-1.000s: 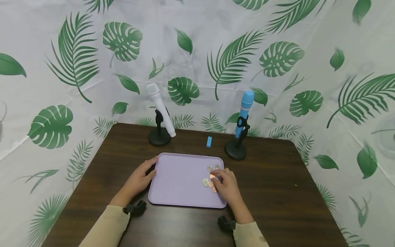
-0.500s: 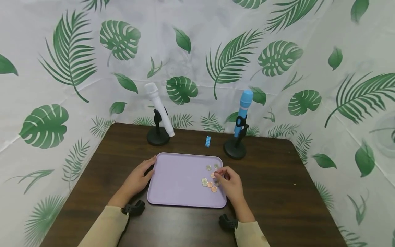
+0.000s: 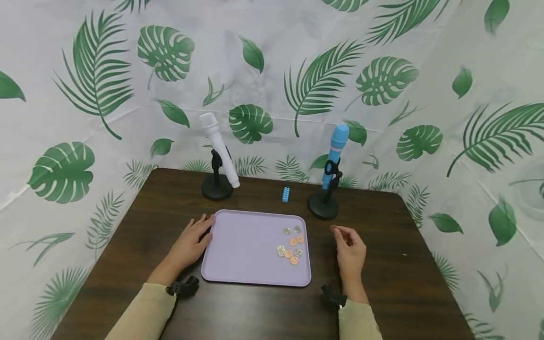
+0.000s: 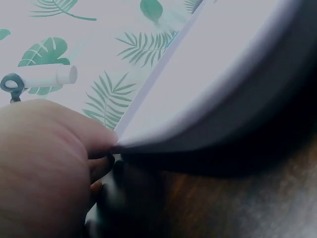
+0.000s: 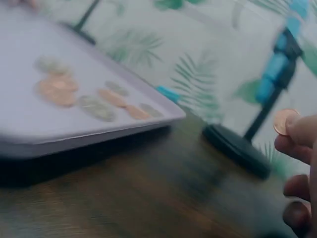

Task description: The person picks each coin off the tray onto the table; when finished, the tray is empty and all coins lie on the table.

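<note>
A copper coin point(image 5: 283, 120) is pinched between the thumb and forefinger of my right hand point(image 3: 352, 250). That hand is over the table, to the right of the lilac tray point(image 3: 246, 269). Several silver and copper coins lie scattered on the tray's right side, among them a large silver coin point(image 3: 281, 250) and a copper coin point(image 3: 294, 260). My left hand point(image 3: 187, 244) rests at the tray's left edge with its fingers extended. In the left wrist view its thumb point(image 4: 96, 137) touches the rim; the other fingers are mostly hidden.
Behind the tray, a white microphone point(image 3: 222, 153) leans in a black stand at the left. A blue microphone point(image 3: 335, 151) stands in another at the right. Between them lies a small blue studded block point(image 3: 286, 194). A leaf-patterned cloth hangs behind the dark wooden table point(image 3: 382, 283).
My right hand has picked a copper coin off the tray and carried it right, past the tray's edge. The left hand has stayed at the tray's left side.
</note>
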`<state>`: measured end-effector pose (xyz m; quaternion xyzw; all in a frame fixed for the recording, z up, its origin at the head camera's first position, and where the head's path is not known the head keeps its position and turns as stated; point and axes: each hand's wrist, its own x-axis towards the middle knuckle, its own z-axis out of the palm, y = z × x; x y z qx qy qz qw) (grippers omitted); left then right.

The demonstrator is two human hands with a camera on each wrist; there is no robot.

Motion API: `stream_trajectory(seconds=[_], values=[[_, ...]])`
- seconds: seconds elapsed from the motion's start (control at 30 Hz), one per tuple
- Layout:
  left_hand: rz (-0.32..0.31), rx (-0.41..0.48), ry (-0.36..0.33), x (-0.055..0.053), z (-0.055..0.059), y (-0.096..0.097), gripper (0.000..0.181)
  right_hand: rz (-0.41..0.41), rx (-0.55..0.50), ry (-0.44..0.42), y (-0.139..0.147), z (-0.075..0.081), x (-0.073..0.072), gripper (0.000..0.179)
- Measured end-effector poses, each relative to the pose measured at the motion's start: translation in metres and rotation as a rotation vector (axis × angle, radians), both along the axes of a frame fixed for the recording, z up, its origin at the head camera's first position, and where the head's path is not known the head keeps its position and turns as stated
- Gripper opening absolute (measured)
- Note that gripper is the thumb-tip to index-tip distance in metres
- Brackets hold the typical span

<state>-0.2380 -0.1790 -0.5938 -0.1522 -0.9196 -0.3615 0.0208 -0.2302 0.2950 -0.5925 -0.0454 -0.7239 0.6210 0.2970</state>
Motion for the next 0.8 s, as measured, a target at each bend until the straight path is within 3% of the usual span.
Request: stream_trajectory(seconds=[0.13,0.23,0.43,0.53,0.67,0.8], values=[[-0.008,0.014,0.02,0.0,0.0,-0.002,0.054,0.005,-0.041,-0.092,0.008,-0.002,-0.005,0.022],[-0.004,0.017,-0.001,0.001,0.0,-0.002,0.055,0.009,-0.016,-0.178,0.011,-0.002,-0.009,0.025],[0.002,0.044,-0.021,-0.002,0.006,-0.003,0.056,-0.047,0.203,-0.322,0.011,0.0,-0.015,0.033],[0.003,0.055,-0.032,-0.003,0.006,-0.003,0.056,-0.057,0.311,-0.366,0.011,0.001,-0.018,0.027],[0.005,0.058,-0.046,-0.002,0.003,-0.002,0.056,-0.079,0.427,-0.381,0.01,-0.001,-0.019,0.017],[0.004,0.054,-0.041,-0.001,0.0,-0.001,0.057,-0.117,0.505,-0.368,0.009,-0.003,-0.018,0.021]])
